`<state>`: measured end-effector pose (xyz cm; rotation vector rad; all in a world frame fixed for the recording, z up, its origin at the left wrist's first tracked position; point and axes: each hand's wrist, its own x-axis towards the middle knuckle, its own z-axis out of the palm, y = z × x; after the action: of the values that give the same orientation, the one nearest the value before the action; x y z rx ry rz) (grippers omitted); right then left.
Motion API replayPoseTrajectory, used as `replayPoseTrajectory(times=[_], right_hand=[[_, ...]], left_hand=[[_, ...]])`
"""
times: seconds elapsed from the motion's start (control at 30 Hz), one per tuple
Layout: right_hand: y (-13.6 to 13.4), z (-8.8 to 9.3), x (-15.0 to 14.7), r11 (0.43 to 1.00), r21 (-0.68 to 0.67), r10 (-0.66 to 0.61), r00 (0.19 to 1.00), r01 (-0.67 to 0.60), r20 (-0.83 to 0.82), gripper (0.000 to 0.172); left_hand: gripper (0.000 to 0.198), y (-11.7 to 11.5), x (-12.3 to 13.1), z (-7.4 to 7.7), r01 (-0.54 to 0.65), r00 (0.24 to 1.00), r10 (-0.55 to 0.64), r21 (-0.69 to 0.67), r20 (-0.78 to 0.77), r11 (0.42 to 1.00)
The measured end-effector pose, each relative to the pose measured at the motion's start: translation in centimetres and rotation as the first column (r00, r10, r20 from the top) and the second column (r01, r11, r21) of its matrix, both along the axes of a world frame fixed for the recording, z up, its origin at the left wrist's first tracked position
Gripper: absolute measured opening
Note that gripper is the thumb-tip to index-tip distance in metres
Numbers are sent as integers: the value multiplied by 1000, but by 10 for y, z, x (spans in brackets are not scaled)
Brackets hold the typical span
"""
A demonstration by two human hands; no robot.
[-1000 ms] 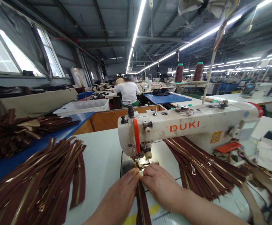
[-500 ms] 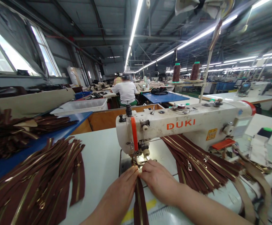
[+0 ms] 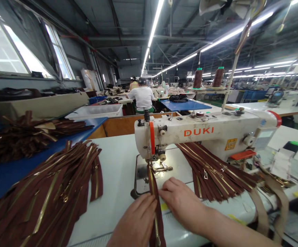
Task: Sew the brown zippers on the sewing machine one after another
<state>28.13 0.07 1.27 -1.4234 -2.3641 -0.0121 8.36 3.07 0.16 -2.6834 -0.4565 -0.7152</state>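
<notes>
A brown zipper [image 3: 153, 187] with gold teeth runs from under the presser foot of the white sewing machine [image 3: 174, 128] toward me. My left hand [image 3: 138, 218] has its fingers pressed together on the zipper's left side, a short way in front of the needle area. At its right edge, a little higher up, the bent fingers of my right hand [image 3: 181, 204] pinch the tape; the thumb is partly hidden. A fanned pile of brown zippers [image 3: 215, 175] with metal pulls lies under the machine arm. Another zipper pile [image 3: 51, 192] spreads at left.
More brown strips [image 3: 30, 137] are heaped on a blue table [image 3: 97, 123] at far left. Thread cones [image 3: 197, 79] stand behind the machine. Beige straps [image 3: 282, 209] hang at right. A person in a white shirt [image 3: 141, 97] sits ahead, facing away.
Both hands have drawn back toward me from the presser foot, uncovering a longer stretch of zipper. My left hand is lower along the tape. The view has shifted slightly.
</notes>
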Motion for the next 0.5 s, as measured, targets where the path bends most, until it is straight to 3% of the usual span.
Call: replayPoseTrajectory(times=[0.1, 0.2, 0.5], right_hand=[[-19, -3, -8, 996, -21, -83, 995, 82, -58, 10], [-27, -6, -15, 988, -58, -149, 979, 142, -137, 9], [-25, -10, -20, 981, -76, -195, 931, 181, -309, 17]], left_hand=[[36, -23, -1, -1, 42, 999, -42, 62, -1, 997], [36, -32, 3, -5, 27, 999, -29, 82, 21, 996], [33, -32, 22, 12, -82, 997, 80, -157, -19, 984]])
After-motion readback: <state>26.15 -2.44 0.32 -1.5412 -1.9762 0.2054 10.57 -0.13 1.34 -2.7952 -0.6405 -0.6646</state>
